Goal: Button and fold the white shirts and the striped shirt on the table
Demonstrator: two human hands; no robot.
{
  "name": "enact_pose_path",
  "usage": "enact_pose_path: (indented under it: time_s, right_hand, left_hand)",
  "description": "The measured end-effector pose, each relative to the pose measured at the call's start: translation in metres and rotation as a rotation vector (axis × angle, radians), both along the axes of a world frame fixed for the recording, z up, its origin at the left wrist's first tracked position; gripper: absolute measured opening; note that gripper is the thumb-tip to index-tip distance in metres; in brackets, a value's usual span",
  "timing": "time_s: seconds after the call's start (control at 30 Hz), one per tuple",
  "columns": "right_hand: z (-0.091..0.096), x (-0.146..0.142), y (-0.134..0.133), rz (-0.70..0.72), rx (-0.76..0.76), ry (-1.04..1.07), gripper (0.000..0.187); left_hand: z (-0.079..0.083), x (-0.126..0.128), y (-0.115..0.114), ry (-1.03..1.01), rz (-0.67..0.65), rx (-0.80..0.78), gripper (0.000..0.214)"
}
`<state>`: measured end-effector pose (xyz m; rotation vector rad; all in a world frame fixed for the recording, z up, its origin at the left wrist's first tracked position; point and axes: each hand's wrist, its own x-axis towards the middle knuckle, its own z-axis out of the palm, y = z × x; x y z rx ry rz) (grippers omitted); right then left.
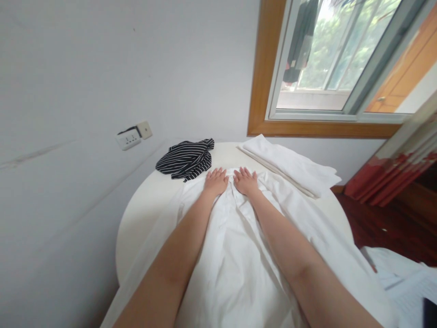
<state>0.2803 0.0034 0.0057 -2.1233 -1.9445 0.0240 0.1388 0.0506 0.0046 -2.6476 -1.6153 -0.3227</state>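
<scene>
A white cloth garment point(235, 255) lies spread over the round table, wrinkled along its middle and running down past the near edge. Near its far end, my left hand point(216, 181) rests flat on the fabric with the fingers stretched out. Just to the right, my right hand point(246, 181) also presses flat on it, fingers apart. A narrow strip of gathered fabric shows between the two hands. The garment's exact kind is hard to make out. Beyond my left hand lies a crumpled black garment with white stripes point(187, 157).
A folded white cloth point(290, 164) lies at the table's far right. The round white table point(136, 232) stands against the wall, below a socket point(129, 139) and a wood-framed window point(256, 91). A red and white curtain point(378, 177) hangs at right; papers point(409, 291) lie lower right.
</scene>
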Motion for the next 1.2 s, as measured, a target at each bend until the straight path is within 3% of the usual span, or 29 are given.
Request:
enact_pose_path:
  time_s: [0.27,0.4,0.47,0.57,0.63,0.7,0.8,1.0,1.2]
  right_hand:
    - [-0.005,0.022,0.000,-0.181,-0.050,0.026,0.056]
    - [-0.005,0.031,-0.003,-0.323,0.040,0.013,0.056]
    - [-0.001,0.029,-0.003,-0.349,0.158,-0.004,0.055]
    - [0.005,0.021,-0.002,-0.184,0.309,-0.038,0.055]
    - [0.005,0.012,0.000,-0.026,0.261,-0.051,0.053]
    - [0.001,0.005,0.001,0.041,0.129,-0.042,0.051]
    - [-0.006,-0.001,0.002,-0.014,0.015,-0.010,0.051]
    - [-0.005,0.005,0.001,-0.114,-0.028,0.030,0.055]
    - [-0.005,0.019,-0.002,-0.297,-0.007,0.050,0.057]
  left_hand:
    - [0.001,-0.014,0.008,-0.003,0.215,-0.105,0.061]
    - [0.003,-0.023,0.007,-0.092,0.315,0.019,0.061]
    - [0.005,-0.022,0.004,-0.157,0.281,0.188,0.061]
    - [0.008,-0.015,0.001,-0.179,0.061,0.325,0.058]
    - [0.006,-0.009,0.000,-0.114,-0.094,0.232,0.054]
    - [0.003,-0.004,-0.001,-0.039,-0.153,0.089,0.052]
    - [-0.002,-0.001,-0.001,0.000,-0.108,-0.018,0.052]
    - [-0.001,-0.006,0.003,-0.008,0.017,-0.079,0.056]
    - [-0.003,-0.022,0.011,-0.020,0.138,0.006,0.059]
